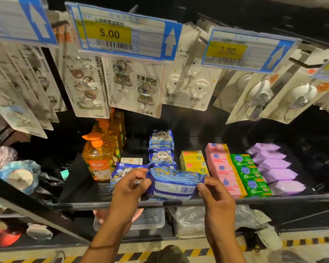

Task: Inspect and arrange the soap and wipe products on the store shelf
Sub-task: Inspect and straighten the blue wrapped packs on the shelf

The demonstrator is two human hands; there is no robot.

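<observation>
Above the front lip of a dark store shelf [285,197], at the view's six o'clock, a blue wipe pack [176,185] is held barcode side up. The left hand [130,184] pinches its left end and the right hand [215,198] pinches its right end. From the held pack, more blue packs [161,149] run toward twelve o'clock. Yellow, pink and green soap bars [223,168] and purple packs [275,168] lie toward three o'clock. Orange bottles [98,158] stand toward nine o'clock.

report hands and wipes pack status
Left hand and right hand pinch blue wipes pack by its ends. Barcode side up. Second blue pack behind left hand.
</observation>
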